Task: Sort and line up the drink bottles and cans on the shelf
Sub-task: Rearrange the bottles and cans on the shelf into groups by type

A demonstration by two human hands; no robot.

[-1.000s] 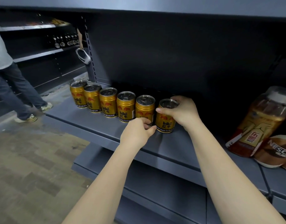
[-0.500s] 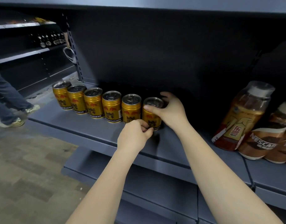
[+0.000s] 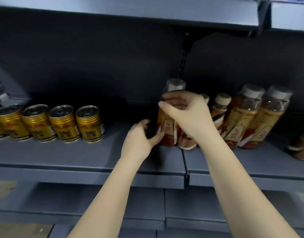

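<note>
- Head view: right hand (image 3: 185,115) wraps the tea bottle (image 3: 166,127) standing mid-shelf (image 3: 79,152); left hand (image 3: 139,138) cups its base, thumb touching
- gold cans (image 3: 62,124) lined along the left end

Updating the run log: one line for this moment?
left hand: at tea bottle base | right hand: gripping it | gold cans: lined up

The gold cans (image 3: 89,125) look like shiny metal with silver tops, the tea bottles (image 3: 240,117) are clear shiny plastic with smooth labels, and the grey shelf (image 3: 79,155) looks matt.
</note>
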